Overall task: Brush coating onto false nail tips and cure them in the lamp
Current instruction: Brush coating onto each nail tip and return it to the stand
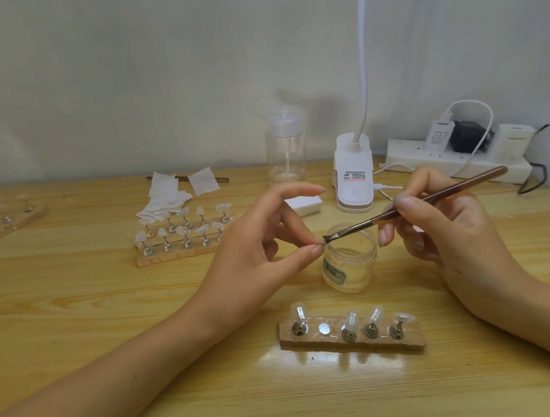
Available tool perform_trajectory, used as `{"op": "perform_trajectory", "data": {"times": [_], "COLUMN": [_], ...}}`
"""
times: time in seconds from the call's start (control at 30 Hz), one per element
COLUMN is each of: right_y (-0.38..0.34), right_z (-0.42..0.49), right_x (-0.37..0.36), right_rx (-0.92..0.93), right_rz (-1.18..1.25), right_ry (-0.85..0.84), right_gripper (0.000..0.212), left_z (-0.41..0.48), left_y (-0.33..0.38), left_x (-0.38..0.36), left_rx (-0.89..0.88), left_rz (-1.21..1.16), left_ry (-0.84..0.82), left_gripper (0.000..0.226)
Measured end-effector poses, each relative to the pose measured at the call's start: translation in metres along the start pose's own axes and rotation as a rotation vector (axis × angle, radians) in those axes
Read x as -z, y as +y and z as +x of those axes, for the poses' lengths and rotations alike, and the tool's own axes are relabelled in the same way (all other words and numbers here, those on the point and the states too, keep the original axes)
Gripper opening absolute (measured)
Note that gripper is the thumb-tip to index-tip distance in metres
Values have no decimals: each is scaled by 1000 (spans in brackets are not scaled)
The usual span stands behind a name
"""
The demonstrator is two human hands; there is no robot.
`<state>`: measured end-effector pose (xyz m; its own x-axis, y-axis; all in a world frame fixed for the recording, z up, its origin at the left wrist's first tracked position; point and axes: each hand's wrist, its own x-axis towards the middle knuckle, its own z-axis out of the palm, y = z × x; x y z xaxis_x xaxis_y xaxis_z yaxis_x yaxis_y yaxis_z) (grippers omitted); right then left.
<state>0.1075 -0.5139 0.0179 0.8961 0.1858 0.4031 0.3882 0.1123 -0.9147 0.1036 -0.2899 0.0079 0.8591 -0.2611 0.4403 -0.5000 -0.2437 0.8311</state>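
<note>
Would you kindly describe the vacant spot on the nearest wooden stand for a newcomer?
On the table, find the short wooden stand nearest the person, before the clear jar. Second from its left is a bare metal disc; its four neighbours each hold a tipped peg.

No text is legible. The printed label on the clip lamp base [353, 175] is too small to read. The greenish label on the clear jar [335, 271] is blurred. Print on the white charger [440, 137] is unreadable.
</note>
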Motion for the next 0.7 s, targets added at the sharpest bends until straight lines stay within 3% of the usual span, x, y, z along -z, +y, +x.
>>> {"op": "perform_trajectory", "data": {"times": [0.13,0.3,0.7], "right_y": [0,0,0], "right_z": [1,-1,0], "right_x": [1,1,0], "right_rx": [-22,-8,-34], "right_rz": [-11,-8,-8], "right_ry": [59,-5,21], "right_gripper": [18,17,21], "left_z": [0,0,0], "left_y": [0,0,1], "left_x": [0,0,0], "left_rx": [3,3,4], "left_rz": [-1,0,8], "left_ry": [-1,-5,-3], "left_gripper": [51,51,51]}}
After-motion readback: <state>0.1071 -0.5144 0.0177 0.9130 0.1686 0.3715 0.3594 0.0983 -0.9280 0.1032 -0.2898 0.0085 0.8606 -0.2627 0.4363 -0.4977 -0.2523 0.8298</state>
